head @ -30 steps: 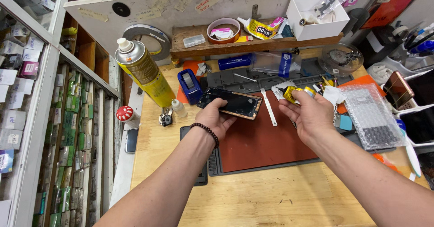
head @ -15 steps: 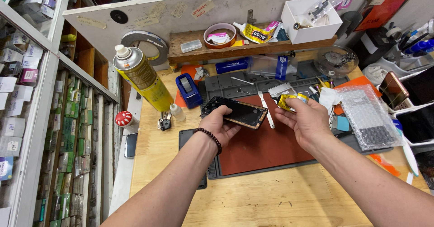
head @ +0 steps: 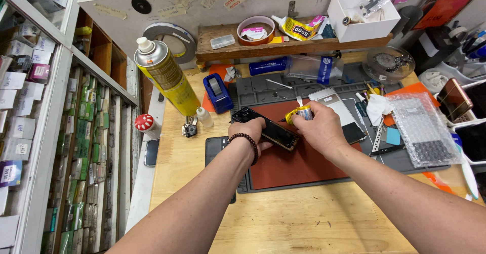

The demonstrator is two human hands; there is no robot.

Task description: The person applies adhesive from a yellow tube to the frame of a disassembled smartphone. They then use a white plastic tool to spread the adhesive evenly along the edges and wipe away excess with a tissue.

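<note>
While the dark phone [head: 266, 129] hung tilted above the red mat [head: 293, 163], the left hand [head: 251, 131] gripped its near edge and the right hand [head: 319, 127] pinched a small yellow tube [head: 299, 114], seemingly applying glue along the frame; steady tracing would matter next.

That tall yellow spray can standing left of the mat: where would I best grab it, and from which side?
Probably around the middle of the yellow spray can's round body, below the silver shoulder, coming from its right front. It stands upright but looks tilted in this view. Shelving crowds its left, and the blue tape dispenser and small dropper bottle sit low by its base, so grip above them.
</note>
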